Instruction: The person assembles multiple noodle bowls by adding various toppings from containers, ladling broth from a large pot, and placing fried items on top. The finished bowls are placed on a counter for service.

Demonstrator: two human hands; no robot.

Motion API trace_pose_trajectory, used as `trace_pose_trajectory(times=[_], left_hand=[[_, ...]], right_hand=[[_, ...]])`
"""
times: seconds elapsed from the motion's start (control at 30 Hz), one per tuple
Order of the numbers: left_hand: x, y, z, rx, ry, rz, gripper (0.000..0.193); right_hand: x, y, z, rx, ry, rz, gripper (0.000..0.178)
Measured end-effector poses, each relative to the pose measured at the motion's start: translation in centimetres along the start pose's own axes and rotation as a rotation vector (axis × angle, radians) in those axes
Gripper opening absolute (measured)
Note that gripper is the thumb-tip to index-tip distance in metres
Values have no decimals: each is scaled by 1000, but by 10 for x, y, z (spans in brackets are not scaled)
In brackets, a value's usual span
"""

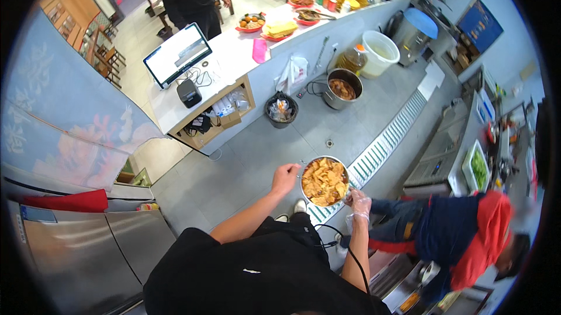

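A round metal pot [302, 185], full of golden-brown fried-looking pieces [324, 180], is held out in front of my body above the grey floor. My left hand [285, 178], bare, has its fingers closed at the pot's left side, where a small handle shows. On the opposite side my right hand [359, 203], in a clear plastic glove, grips the lower right edge of the pot; its fingertips are partly hidden. What the pieces are exactly I cannot tell.
A pot of brown food [342, 89], an oil jug [352, 59], a white bucket [380, 53] and a bin [281, 109] line the counter wall. A drain grate [385, 139] crosses the floor. Close on my right stands a person in red and blue [456, 239]. Steel fridge doors [82, 251] are at left.
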State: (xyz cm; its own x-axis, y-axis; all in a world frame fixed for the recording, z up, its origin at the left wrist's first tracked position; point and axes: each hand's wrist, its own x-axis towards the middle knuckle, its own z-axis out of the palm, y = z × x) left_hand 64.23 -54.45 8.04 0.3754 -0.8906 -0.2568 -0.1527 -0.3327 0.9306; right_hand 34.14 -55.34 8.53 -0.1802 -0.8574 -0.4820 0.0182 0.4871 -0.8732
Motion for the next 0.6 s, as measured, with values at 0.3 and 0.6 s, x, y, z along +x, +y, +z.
trace_pose_trajectory(times=[0.3,0.6], left_hand=[[189,49,-121,-283,340,-133,29],[384,55,-198,-596,549,-237,52]], right_hand=[[200,-144,265,-262,-396,-84,25],[376,-253,541,-715,-701,-446,31]])
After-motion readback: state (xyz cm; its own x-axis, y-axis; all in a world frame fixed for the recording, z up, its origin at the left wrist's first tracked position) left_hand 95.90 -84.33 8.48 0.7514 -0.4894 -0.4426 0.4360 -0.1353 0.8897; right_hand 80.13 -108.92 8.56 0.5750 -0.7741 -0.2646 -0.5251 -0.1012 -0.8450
